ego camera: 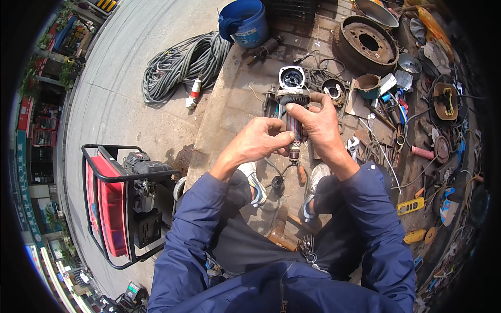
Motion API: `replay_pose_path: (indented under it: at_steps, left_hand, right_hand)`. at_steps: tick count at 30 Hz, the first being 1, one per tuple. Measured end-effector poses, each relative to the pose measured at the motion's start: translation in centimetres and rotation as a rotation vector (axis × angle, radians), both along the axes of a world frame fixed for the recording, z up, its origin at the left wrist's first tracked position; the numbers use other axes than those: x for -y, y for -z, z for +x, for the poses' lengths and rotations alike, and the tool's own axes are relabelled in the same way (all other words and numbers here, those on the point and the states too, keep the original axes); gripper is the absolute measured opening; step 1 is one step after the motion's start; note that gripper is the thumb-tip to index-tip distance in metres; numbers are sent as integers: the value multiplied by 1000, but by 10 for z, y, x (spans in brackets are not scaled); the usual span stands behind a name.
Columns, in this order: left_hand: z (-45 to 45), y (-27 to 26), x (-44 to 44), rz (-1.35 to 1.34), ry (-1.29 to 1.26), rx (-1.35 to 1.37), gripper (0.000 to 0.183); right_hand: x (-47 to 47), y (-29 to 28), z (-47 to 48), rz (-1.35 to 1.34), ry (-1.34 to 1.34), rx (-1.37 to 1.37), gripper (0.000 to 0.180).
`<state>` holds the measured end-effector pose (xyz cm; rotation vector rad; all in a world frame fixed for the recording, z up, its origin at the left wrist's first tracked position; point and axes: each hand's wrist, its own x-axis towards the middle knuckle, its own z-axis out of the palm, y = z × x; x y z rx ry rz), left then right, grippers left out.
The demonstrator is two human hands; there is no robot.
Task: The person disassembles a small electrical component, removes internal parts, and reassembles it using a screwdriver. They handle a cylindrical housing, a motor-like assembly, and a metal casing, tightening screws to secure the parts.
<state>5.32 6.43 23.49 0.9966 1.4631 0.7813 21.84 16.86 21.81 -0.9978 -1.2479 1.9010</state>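
Both hands are on a motor armature (294,129), held upright in the picture, with a metal gear housing (292,93) at its far end. My right hand (319,121) grips it near the fan below the housing, thumb on top. Lower down, my left hand (266,137) pinches the shaft part from the left, around the lower windings and commutator; its fingertips are partly hidden. Below the commutator, a screwdriver with an orange handle (301,173) and a black cable end (277,182) lie on the ground between the shoes.
A coiled grey cable (184,66), a blue bucket (248,29) and a second dark tool part (266,50) lie ahead. At right are a rusty wheel rim (368,43), an adjustable wrench (352,146) and scattered tools. A red generator (111,203) stands left; a hammer (280,231) lies near me.
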Motion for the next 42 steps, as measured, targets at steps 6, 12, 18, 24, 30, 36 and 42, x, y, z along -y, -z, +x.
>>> replay_pose_path:
  at_steps: [6, 12, 18, 24, 30, 36, 42]
  left_hand:
    - [1, -2, 1, 23, -20, 57, 33]
    - [1, -11, 0, 15, 26, 75, 32]
    - [2, -10, -3, -49, 0, 95, 35]
    - [1, -6, 0, 5, -18, 119, 36]
    - [2, -1, -1, 1, -26, 101, 41]
    - [-2, 3, -3, 23, -51, 132, 43]
    - [-32, 12, -1, 56, -198, 153, 46]
  right_hand:
    - [0, -3, 2, 8, -7, 31, 76]
    - [-1, -2, 2, 25, 7, 26, 75]
    - [-4, 3, 2, 31, 14, 21, 76]
    - [-8, 5, 3, 18, -6, -8, 82]
    - [-5, 5, 2, 46, 44, -16, 74]
    - [-4, 7, 3, 49, -1, 0, 62]
    - [-27, 8, 11, -133, -114, -107, 40]
